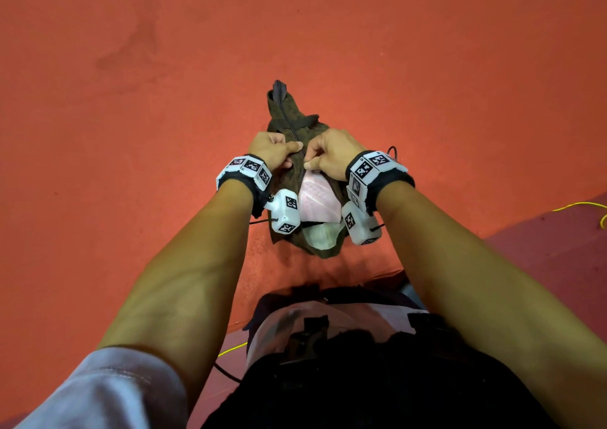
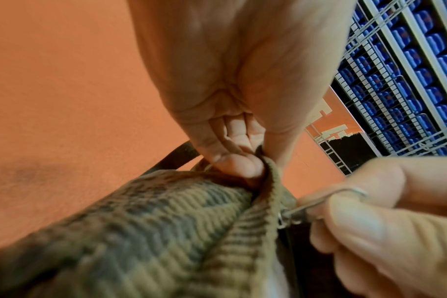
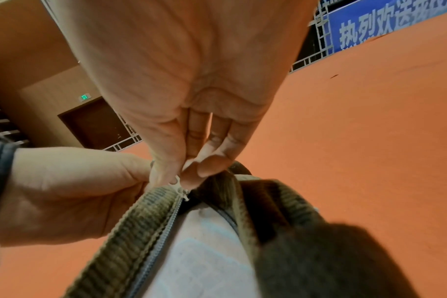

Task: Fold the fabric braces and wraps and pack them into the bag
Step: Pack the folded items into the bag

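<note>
Bag (image 1: 289, 123) lies on the orange floor (image 1: 131, 133), lengthwise away from the person. Landmark: the zip slider (image 3: 180, 186).

- Near of slider: mouth gapes; pale folded fabric (image 1: 313, 199) shows inside, packed.
- At slider: right hand (image 1: 331, 156), grip pinched tight on the wire pull (image 2: 327, 198).
- Just left of slider: left hand (image 1: 272, 149), grip clamped on the bag's edge, thumb over.
- Beyond slider: zip looks joined.

Judgement: closing step. Keep the left hand anchoring the cloth taut, draw the slider straight along the teeth, tuck the pale fabric down so it doesn't snag.
</note>
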A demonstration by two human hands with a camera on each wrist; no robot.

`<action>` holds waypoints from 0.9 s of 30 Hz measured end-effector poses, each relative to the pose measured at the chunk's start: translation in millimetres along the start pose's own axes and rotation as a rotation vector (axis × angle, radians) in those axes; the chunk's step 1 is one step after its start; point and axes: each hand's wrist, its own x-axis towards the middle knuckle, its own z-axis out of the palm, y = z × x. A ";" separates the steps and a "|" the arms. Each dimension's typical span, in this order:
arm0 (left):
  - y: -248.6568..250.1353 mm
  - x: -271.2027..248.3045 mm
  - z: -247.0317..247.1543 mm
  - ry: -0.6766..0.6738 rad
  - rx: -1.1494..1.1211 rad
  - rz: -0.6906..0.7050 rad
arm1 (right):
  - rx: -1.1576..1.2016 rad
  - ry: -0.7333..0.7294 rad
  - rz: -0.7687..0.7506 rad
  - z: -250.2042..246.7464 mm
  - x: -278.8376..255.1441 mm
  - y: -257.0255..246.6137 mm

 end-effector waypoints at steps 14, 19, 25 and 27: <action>3.7 22.7 -14.6 0.188 -0.099 -0.066 | 0.072 -0.240 0.082 38.1 -22.5 20.3; -0.9 7.0 -5.4 0.102 -0.163 -0.094 | 0.097 -0.327 0.154 31.2 -22.8 16.3; -5.0 -17.3 -8.6 -0.121 -0.004 -0.118 | -0.003 -0.401 0.227 37.0 -28.8 -0.7; -6.9 -22.1 -8.5 -0.188 0.067 -0.117 | -0.032 -0.419 0.252 40.7 -32.5 -6.6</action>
